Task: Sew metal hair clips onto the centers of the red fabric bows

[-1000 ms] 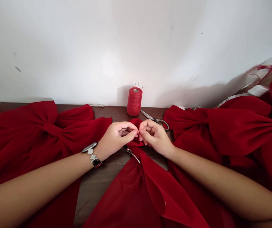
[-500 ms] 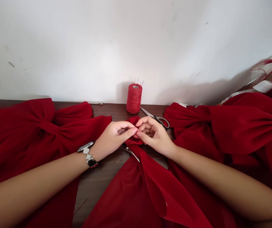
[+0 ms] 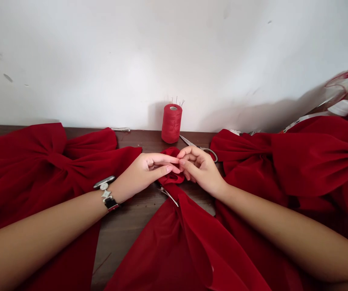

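Note:
My left hand [image 3: 149, 169], with a watch [image 3: 109, 194] on its wrist, stretches its index finger to the right. Its thumb tip rests by the other fingers. Thumb and index finger of my right hand [image 3: 200, 167] pinch together at the tip of that index finger. Whatever is between the fingertips is too small to make out. Under both hands lies the gathered red fabric bow [image 3: 174, 178], its long tails [image 3: 162, 242] running toward me. A metal hair clip [image 3: 169, 197] lies on the bow just below my hands.
Behind my hands stands a red thread spool [image 3: 171, 123] with several needles upright in its top. Scissors [image 3: 189, 141] lie beside it, partly behind my right hand. Red bows [image 3: 60, 159] cover the left side, and more red bows [image 3: 310, 161] the right. A white wall [image 3: 174, 52] rises behind the table.
My left index finger has straightened away from its thumb and reaches to my right fingertips. My right hand has shifted slightly right. The bow and clip stay in place.

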{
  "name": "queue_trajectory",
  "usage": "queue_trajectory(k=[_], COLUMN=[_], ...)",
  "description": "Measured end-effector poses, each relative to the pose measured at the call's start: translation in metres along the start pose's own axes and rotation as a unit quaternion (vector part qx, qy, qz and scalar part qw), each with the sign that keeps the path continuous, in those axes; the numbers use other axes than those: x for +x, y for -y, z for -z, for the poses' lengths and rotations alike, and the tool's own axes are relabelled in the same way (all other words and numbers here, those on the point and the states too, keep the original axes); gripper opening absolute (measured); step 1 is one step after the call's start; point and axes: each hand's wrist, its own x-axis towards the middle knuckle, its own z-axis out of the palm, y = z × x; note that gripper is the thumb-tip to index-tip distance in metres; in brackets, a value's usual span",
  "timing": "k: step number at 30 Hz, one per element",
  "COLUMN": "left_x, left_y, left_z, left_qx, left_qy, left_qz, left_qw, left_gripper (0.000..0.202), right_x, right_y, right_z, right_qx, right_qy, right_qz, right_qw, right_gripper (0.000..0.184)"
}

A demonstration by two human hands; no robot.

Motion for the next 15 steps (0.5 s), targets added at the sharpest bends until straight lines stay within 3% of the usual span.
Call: queue_trajectory(k=[9, 15], left_x=[0.002, 0.003], left_y=[0.009, 0.011], left_z=[-0.001, -0.003], left_qx=[-0.189, -0.199], left_qy=[-0.02, -0.018], left_qz=[-0.002, -0.008], left_qw=[0.982, 0.98], left_gripper=[0.028, 0.027], right_x=[-0.005, -0.006], right_y=[0.001, 0.011], right_z=[-0.003, -0.001], right_qx=[-0.139, -0.346], right_qy=[0.026, 0.081], right_qz=[0.07, 0.162], right_qw=[0.988, 0.92], right_gripper=[0.011, 0.008])
